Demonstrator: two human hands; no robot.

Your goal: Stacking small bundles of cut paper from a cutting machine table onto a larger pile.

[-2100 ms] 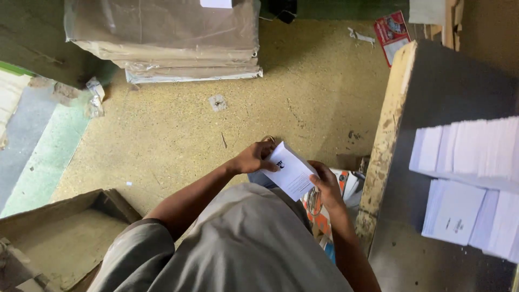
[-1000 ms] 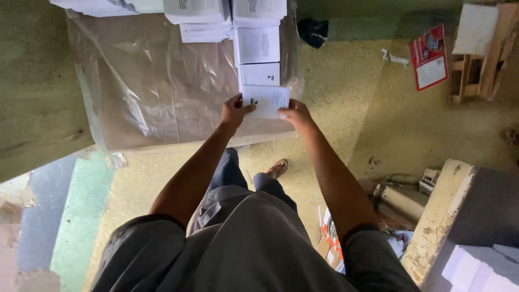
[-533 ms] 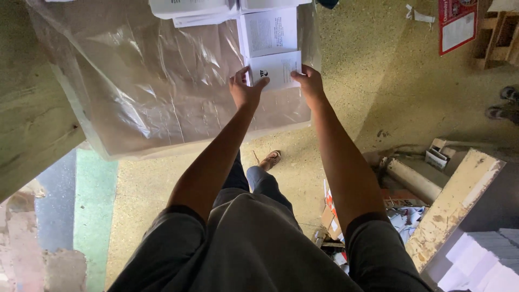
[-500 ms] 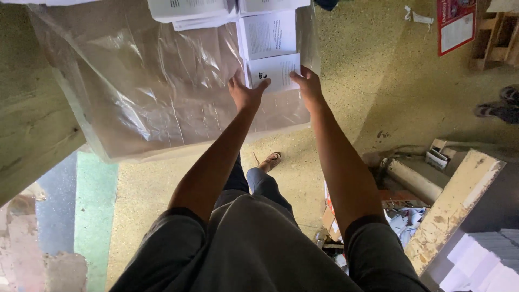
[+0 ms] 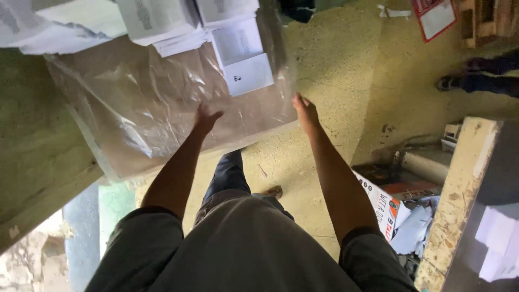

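Observation:
A small white booklet (image 5: pixel 247 74) lies on a plastic-wrapped brown pallet stack (image 5: pixel 162 113), at the near end of a row of white booklets (image 5: pixel 233 43). My left hand (image 5: pixel 205 118) hovers over the plastic wrap, fingers spread, holding nothing. My right hand (image 5: pixel 304 109) is at the stack's near right edge, also empty, fingers apart. Both hands are a short way below the booklet and do not touch it.
More white paper stacks (image 5: pixel 157 19) sit farther up the pallet. A worn table edge (image 5: pixel 459 194) with white sheets (image 5: pixel 497 243) is at right. Printed packs and scrap (image 5: pixel 389 208) lie on the yellow floor. Another person's foot (image 5: pixel 459 81) shows at far right.
Both hands let go of the white booklet, leaving it on the stack, and drew back toward me. The view tilted down a little.

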